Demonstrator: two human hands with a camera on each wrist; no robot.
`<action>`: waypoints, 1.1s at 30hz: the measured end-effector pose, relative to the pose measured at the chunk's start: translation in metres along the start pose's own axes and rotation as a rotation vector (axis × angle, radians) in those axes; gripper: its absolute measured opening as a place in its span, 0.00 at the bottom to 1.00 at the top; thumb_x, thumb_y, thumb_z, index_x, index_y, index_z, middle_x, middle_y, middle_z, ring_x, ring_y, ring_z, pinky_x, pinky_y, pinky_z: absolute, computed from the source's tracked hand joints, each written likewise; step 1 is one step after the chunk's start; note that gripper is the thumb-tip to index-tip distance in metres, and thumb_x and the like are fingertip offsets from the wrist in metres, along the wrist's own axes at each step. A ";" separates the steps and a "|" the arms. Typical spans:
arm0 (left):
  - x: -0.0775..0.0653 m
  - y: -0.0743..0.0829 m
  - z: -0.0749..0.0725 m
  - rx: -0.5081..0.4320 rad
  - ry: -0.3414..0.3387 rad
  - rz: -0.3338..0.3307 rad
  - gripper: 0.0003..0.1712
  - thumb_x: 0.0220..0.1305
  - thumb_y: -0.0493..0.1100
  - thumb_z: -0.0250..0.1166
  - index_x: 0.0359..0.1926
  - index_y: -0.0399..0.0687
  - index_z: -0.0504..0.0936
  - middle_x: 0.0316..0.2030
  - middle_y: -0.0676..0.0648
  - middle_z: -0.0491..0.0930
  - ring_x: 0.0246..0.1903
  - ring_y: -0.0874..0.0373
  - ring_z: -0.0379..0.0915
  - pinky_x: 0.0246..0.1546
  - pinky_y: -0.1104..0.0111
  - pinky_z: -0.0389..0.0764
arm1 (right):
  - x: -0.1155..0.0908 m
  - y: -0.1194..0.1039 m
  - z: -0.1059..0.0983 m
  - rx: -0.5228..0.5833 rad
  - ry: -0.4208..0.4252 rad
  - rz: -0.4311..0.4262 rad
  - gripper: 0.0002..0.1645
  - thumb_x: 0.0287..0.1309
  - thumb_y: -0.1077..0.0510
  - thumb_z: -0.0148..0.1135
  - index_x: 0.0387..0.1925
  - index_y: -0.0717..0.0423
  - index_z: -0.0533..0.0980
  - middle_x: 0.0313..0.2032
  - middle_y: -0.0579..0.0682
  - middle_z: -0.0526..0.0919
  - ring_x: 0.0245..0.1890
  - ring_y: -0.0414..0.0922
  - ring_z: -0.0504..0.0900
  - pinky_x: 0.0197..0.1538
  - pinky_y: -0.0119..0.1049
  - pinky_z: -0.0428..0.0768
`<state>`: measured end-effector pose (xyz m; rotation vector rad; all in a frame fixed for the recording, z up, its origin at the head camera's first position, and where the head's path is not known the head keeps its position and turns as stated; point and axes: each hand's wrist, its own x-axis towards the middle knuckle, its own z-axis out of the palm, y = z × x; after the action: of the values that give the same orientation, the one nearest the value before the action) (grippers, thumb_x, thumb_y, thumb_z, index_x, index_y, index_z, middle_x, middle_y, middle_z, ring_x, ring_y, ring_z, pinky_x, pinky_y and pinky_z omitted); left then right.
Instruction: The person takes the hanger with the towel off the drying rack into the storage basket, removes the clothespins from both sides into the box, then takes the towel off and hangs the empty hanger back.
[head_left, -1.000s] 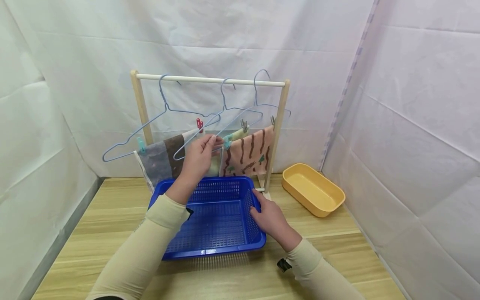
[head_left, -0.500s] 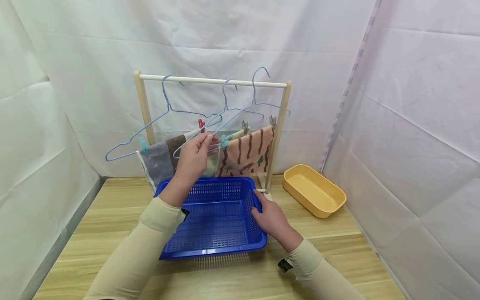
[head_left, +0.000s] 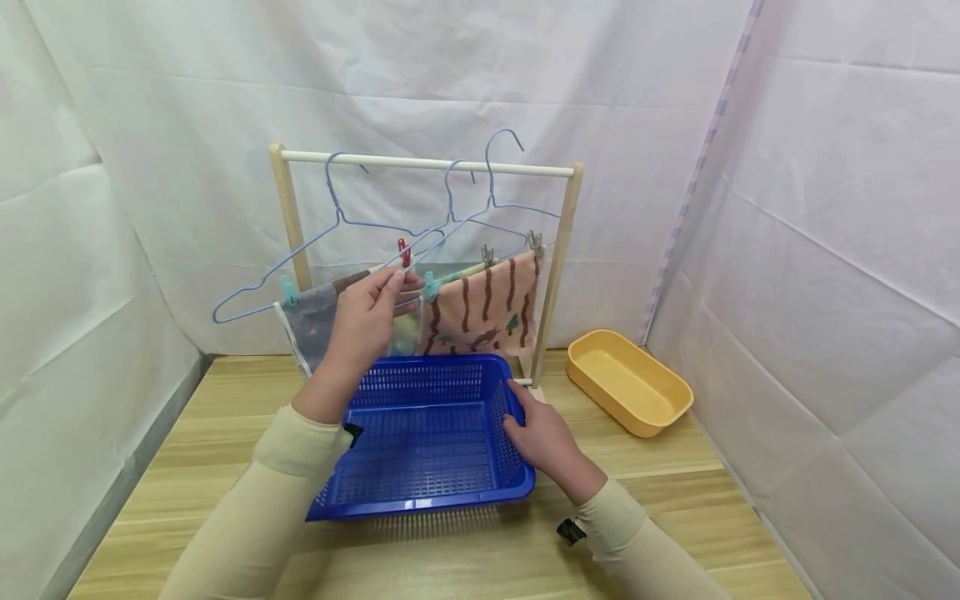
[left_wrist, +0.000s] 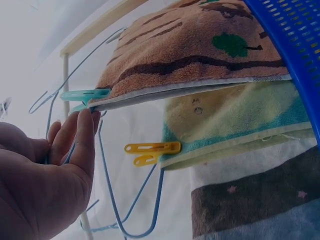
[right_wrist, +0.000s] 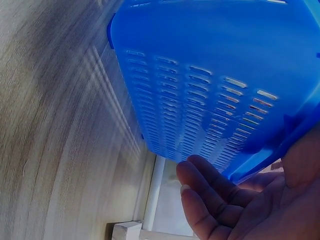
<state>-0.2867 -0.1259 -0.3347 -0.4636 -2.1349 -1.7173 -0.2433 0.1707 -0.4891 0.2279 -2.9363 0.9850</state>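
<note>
My left hand [head_left: 365, 312] pinches the lower corner of a blue wire hanger [head_left: 489, 171]. This hanger's hook tip stands above the rack's rod. A peach towel [head_left: 480, 308] with brown stripes hangs from it, held by a teal clothespin [left_wrist: 85, 94] beside my fingertips and a grey clothespin [head_left: 535, 242]. My right hand [head_left: 551, 442] grips the right rim of a blue plastic basket [head_left: 420, 503], thumb inside and fingers outside. In the left wrist view a yellow-green towel [left_wrist: 220, 117] hangs below, with a yellow clothespin [left_wrist: 152, 148] at its corner.
A wooden rack [head_left: 287, 212] stands behind the basket. Another hanger [head_left: 273, 265] on its left carries a grey, brown and white towel [head_left: 313, 317], with teal and red clothespins. A yellow tray [head_left: 630, 379] lies on the table at right. White cloth walls surround the table.
My left hand has moved left and slightly down with the hanger and peach towel. The hanger's hook has risen above the rod and shifted left. My right hand has stayed on the basket rim.
</note>
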 end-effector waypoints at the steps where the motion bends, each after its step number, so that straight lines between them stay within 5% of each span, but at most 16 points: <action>1: -0.001 0.001 -0.002 0.003 0.000 -0.002 0.25 0.90 0.54 0.54 0.61 0.39 0.87 0.57 0.41 0.90 0.57 0.48 0.89 0.56 0.62 0.91 | 0.000 0.000 0.000 0.000 0.001 -0.002 0.40 0.76 0.52 0.65 0.85 0.47 0.66 0.62 0.66 0.87 0.58 0.60 0.89 0.58 0.62 0.89; 20: -0.019 0.010 -0.044 0.071 -0.032 0.050 0.25 0.91 0.51 0.52 0.59 0.35 0.87 0.56 0.39 0.90 0.55 0.43 0.90 0.53 0.69 0.90 | 0.000 0.003 0.000 0.001 0.012 -0.026 0.40 0.75 0.53 0.64 0.85 0.46 0.67 0.53 0.64 0.91 0.46 0.53 0.91 0.48 0.57 0.91; 27: -0.023 0.009 -0.061 0.062 -0.054 0.040 0.26 0.91 0.51 0.52 0.60 0.33 0.85 0.57 0.35 0.89 0.55 0.45 0.90 0.53 0.68 0.90 | 0.001 0.005 0.001 0.003 -0.002 -0.024 0.41 0.75 0.53 0.65 0.85 0.47 0.65 0.38 0.58 0.91 0.27 0.46 0.83 0.32 0.49 0.85; 33: -0.028 0.012 -0.077 0.081 -0.054 0.046 0.27 0.92 0.52 0.50 0.59 0.33 0.85 0.57 0.34 0.88 0.52 0.55 0.91 0.53 0.70 0.90 | 0.001 0.003 0.000 0.001 0.007 -0.034 0.41 0.75 0.53 0.65 0.85 0.48 0.66 0.45 0.62 0.92 0.35 0.50 0.89 0.39 0.55 0.90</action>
<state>-0.2511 -0.1993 -0.3226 -0.5383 -2.2046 -1.6044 -0.2447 0.1730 -0.4913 0.2729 -2.9157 0.9801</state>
